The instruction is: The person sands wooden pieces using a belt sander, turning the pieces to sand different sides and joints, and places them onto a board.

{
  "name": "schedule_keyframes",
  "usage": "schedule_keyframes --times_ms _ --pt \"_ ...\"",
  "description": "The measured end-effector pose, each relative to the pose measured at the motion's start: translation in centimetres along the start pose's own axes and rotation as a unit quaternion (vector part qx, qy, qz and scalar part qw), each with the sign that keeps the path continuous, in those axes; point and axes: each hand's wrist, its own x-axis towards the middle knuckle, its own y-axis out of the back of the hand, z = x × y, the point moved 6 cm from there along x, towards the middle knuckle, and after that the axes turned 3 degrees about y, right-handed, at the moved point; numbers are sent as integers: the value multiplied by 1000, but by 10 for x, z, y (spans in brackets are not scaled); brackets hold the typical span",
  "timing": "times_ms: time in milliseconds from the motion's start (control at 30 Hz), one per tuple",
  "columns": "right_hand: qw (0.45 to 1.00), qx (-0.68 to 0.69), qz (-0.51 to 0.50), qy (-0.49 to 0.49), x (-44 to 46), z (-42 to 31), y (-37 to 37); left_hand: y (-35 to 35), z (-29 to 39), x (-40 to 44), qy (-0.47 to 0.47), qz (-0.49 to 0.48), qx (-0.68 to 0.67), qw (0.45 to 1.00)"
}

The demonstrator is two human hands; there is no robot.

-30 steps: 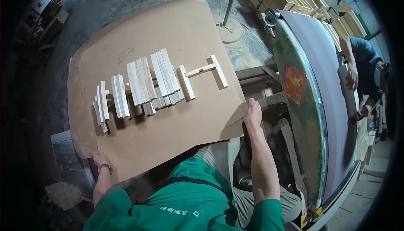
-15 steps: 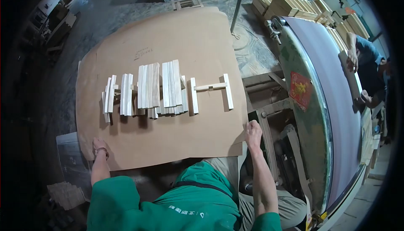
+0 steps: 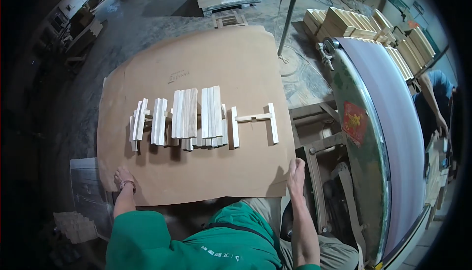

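Left hand [image 3: 125, 175] on the left edge of the large, thin brown sheet [image 3: 206, 179], near corner; right hand [image 3: 296, 171] at its right edge. Can't tell if either is clenched or just resting. Sheet's right in front of me, stacked pale wooden strips [image 3: 185, 113] and H-shaped pale wooden frame [image 3: 254, 118] on top. Likely bendy; opposite edges best. Underside hidden, black print [image 3: 178, 76] unreadable.

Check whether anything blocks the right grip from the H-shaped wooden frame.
Nothing visible does. Between the right grip, at the sheet's right edge, and the H-shaped frame lies only bare brown sheet. The nearest wood stack is left of the frame, outside that path.
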Motion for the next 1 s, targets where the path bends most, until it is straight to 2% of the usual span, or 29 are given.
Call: schedule_keyframes --times_ms 67,100,267,367,433,467,533,667,700,800,867,933,967,1000 --pt "992 -109 33 49 -9 -15 -7 -10 -3 8 2 4 0 1000" --pt "994 -106 -15 29 -7 -20 -5 -12 -3 10 -4 11 -4 1000" --pt "993 -99 -11 64 5 -21 -1 1 6 3 -17 -5 -4 1000" --pt "993 -92 -39 69 14 -51 3 10 10 -17 4 -4 -7 1000" --pt "988 -77 -17 135 23 -69 3 -4 3 -14 19 11 -5 1000" --pt "988 -75 -18 136 26 -66 2 -9 0 -15 21 13 -4 1000" --pt "986 -135 -59 73 39 -47 -5 -12 0 -16 28 -4 -2 1000" --pt "980 -172 -13 103 39 -19 -12 -11 1 -16 30 -12 -2 999" --pt "976 -175 -13 132 40 -10 -12 -19 0 -12 35 -10 -4 999" --pt "965 -241 -58 85 36 0 -8 2 6 -26 48 10 -7 999" --pt "959 -253 -41 120 32 -2 -7 2 12 -19 57 29 -20 998" --pt "948 -240 29 206 27 -20 2 18 28 -1 -36 161 -250 954" --pt "948 -240 27 207 28 -24 4 33 37 2 -36 164 -314 934" --pt "947 -223 30 230 28 -33 6 88 66 -16 -36 169 -377 910"
